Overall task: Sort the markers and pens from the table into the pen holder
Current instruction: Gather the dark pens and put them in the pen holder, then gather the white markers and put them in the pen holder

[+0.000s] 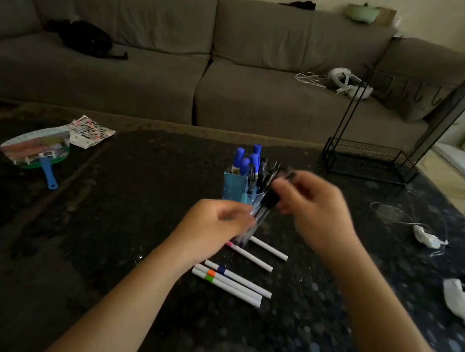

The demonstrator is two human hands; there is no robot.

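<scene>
A light blue pen holder point(233, 187) stands mid-table, with blue-capped markers point(245, 160) and dark pens point(263, 173) upright in it. My left hand point(215, 228) is closed around the lower ends of a bunch of clear pens with black caps point(263, 207), held just in front of the holder. My right hand point(316, 209), blurred, grips the capped top of that bunch near the holder's rim. Several white markers lie on the table below my hands: one with a pink band point(249, 255), a plain one point(269, 249), and purple point(238, 278), orange point(229, 283) and green point(226, 288) banded ones.
A hand fan with a blue handle point(40, 154) and a printed sheet point(90, 132) lie at the far left. A black wire rack point(369, 160) stands at the back right. Crumpled white paper point(429, 240) and a cord lie right. A grey sofa point(179, 71) runs behind.
</scene>
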